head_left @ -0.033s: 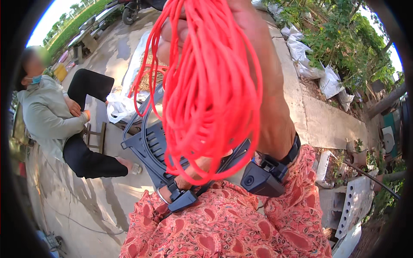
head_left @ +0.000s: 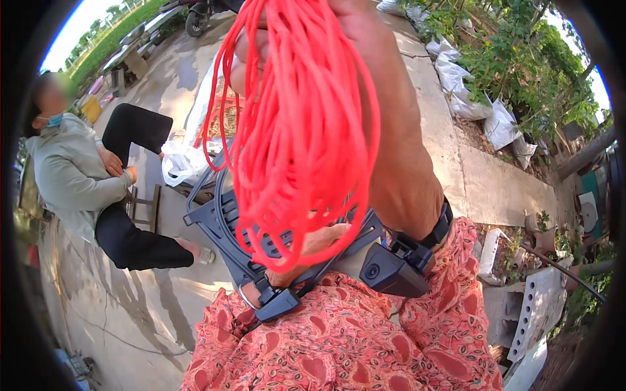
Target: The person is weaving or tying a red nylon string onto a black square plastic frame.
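My right hand (head_left: pixel 355 23) is raised close to the camera, shut on the top of a thick bundle of bright red cord (head_left: pixel 306 143) that hangs down in long loops. My left hand (head_left: pixel 323 240) lies at the bottom of the loops, mostly hidden behind them. Whether it grips the cord cannot be told. It lies against a dark grey slatted plastic frame (head_left: pixel 215 225). Both wrists carry black strapped devices (head_left: pixel 391 270), and my sleeves are red with a floral pattern.
A person in a grey jacket and black trousers (head_left: pixel 78 182) sits on a low stool at the left on the concrete ground. A white bag (head_left: pixel 182 163) lies beyond the frame. At the right are white sacks (head_left: pixel 486 120), plants and a concrete block (head_left: pixel 538 306).
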Action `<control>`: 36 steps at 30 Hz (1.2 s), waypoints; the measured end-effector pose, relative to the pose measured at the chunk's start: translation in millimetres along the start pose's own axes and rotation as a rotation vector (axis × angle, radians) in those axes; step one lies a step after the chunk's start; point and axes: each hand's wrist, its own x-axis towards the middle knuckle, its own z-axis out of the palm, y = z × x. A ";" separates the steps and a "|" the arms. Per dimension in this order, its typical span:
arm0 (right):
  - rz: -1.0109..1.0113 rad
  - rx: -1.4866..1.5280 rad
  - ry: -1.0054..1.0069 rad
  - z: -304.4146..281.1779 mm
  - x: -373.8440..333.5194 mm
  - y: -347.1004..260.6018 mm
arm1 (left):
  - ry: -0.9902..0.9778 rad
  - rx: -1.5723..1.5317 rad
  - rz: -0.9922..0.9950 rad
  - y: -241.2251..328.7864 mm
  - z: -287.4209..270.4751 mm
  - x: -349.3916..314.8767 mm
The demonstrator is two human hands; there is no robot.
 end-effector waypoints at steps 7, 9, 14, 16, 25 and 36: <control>-0.010 -0.302 0.041 -23.9 29.8 12.4 | -0.020 0.182 0.326 1.1 3.7 8.7; -0.066 -0.286 0.016 -31.5 32.0 21.1 | -0.007 0.189 0.299 3.5 3.4 6.9; -0.022 -1.122 -0.226 -58.4 19.4 16.6 | 0.021 0.170 0.230 -1.3 2.3 5.5; 0.056 -1.261 -0.310 -71.6 10.0 15.0 | 0.042 0.242 0.218 1.1 0.7 3.0; -0.434 -1.831 -0.859 -117.2 18.4 39.4 | 0.028 0.257 0.207 8.4 1.2 -7.4; -0.162 -2.288 -1.332 -183.0 -35.3 67.3 | 0.067 0.311 0.267 14.1 5.4 -15.2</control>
